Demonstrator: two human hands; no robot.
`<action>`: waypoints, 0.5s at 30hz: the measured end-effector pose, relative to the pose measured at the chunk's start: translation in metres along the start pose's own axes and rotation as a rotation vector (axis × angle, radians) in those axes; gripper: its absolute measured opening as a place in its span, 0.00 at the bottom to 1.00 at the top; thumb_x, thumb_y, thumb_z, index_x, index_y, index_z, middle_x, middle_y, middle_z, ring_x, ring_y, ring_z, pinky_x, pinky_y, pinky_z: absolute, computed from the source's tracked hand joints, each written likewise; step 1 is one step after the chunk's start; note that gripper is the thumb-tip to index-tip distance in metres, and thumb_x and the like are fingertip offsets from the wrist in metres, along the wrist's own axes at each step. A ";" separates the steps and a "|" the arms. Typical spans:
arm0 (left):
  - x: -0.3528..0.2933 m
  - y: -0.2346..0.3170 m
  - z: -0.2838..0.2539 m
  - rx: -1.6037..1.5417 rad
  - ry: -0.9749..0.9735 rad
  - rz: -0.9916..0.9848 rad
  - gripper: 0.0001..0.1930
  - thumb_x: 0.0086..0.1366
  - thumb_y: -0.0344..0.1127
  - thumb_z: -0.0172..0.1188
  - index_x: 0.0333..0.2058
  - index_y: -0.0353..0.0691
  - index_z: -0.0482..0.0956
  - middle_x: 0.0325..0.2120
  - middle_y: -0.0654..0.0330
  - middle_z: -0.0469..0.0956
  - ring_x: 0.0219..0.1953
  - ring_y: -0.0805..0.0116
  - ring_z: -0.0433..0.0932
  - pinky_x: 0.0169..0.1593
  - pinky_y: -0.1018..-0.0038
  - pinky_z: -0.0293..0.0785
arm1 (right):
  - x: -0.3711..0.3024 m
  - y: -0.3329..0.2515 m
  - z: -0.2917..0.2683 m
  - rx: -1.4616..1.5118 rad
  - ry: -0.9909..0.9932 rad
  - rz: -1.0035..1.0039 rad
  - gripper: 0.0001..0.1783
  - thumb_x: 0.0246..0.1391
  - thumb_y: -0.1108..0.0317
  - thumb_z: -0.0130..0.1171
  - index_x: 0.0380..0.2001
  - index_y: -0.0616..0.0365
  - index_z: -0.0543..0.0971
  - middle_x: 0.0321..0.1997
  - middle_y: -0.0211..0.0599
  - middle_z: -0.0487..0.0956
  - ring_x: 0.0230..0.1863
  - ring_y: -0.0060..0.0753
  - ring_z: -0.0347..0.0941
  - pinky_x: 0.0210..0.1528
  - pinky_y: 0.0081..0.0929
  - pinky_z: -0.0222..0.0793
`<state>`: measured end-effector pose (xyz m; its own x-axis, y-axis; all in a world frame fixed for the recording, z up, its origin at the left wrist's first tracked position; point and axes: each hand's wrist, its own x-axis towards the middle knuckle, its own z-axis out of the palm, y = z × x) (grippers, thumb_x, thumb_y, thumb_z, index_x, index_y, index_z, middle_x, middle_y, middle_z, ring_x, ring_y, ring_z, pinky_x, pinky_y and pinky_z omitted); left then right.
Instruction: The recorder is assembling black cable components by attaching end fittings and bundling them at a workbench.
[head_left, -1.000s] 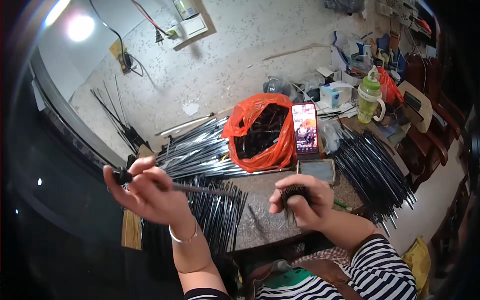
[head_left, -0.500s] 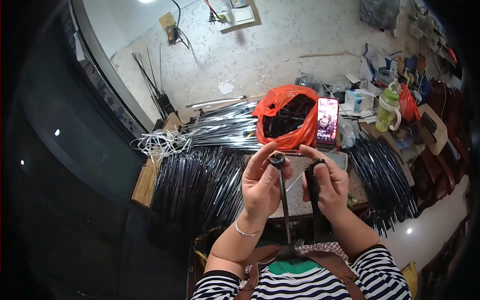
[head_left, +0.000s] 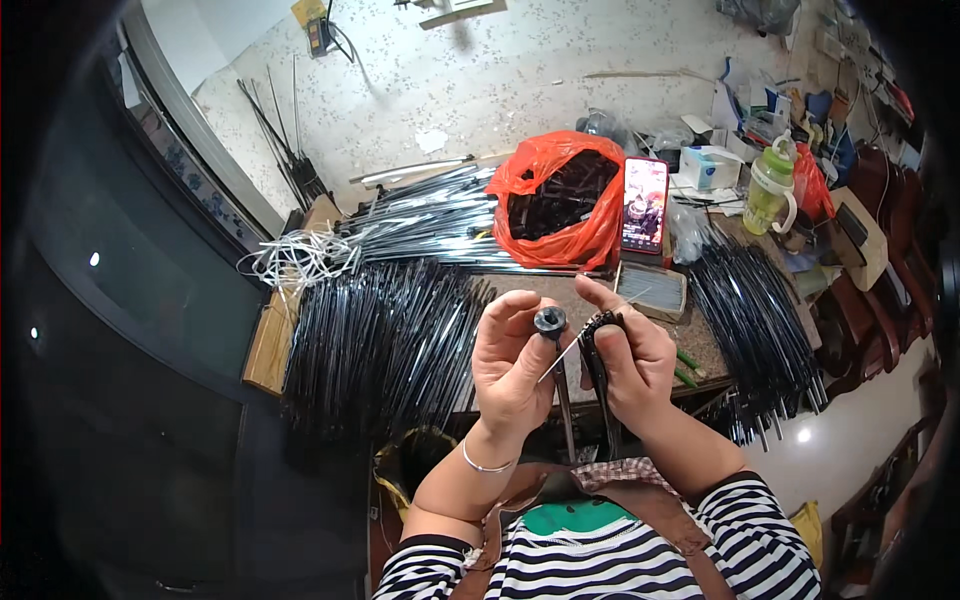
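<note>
Both my hands are raised over the near edge of the worktable. My left hand is closed round a thin metal rod, just below its round black hollow-topped head. Close beside it, my right hand pinches a dark strip-like piece with a notched top edge, which hangs downward. A thin, straight, light-coloured wire slants from the right fingers toward the rod's head. Whether its tip touches the rod is unclear.
Bundles of dark rods lie at the left and right. Behind stand an orange bag of dark pieces and a lit phone. A small tray holds thin wires. A green-lidded bottle stands back right.
The thin wire now shows clearly between my hands, slanting toward the rod's head. My hands have come slightly closer together. The whole view has shifted, bringing the small tray into sight.
</note>
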<state>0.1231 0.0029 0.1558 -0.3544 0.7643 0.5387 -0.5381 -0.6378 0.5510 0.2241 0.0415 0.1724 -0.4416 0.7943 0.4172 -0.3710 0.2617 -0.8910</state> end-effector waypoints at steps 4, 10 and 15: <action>-0.003 -0.002 0.000 0.006 0.068 -0.018 0.18 0.49 0.23 0.50 0.40 0.33 0.60 0.33 0.57 0.67 0.35 0.74 0.67 0.39 0.81 0.63 | 0.005 -0.004 0.002 -0.066 -0.006 0.002 0.09 0.44 0.72 0.46 0.28 0.68 0.68 0.38 0.49 0.69 0.29 0.25 0.68 0.30 0.17 0.62; 0.003 -0.001 0.005 -0.070 0.024 0.008 0.15 0.49 0.22 0.49 0.38 0.30 0.62 0.35 0.56 0.66 0.35 0.74 0.67 0.39 0.82 0.63 | 0.011 -0.008 0.005 -0.059 -0.039 -0.078 0.09 0.44 0.72 0.46 0.27 0.68 0.68 0.39 0.49 0.68 0.32 0.27 0.69 0.31 0.17 0.62; 0.007 0.007 0.028 0.413 0.092 0.287 0.18 0.46 0.33 0.56 0.35 0.28 0.65 0.34 0.57 0.65 0.33 0.73 0.65 0.38 0.81 0.60 | 0.027 -0.009 0.014 -0.249 -0.024 -0.531 0.18 0.41 0.74 0.47 0.40 0.67 0.65 0.22 0.38 0.67 0.19 0.24 0.60 0.24 0.18 0.58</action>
<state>0.1380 0.0012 0.1814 -0.5196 0.5459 0.6572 -0.0688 -0.7935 0.6047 0.2037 0.0527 0.1941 -0.2667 0.5071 0.8196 -0.3449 0.7439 -0.5725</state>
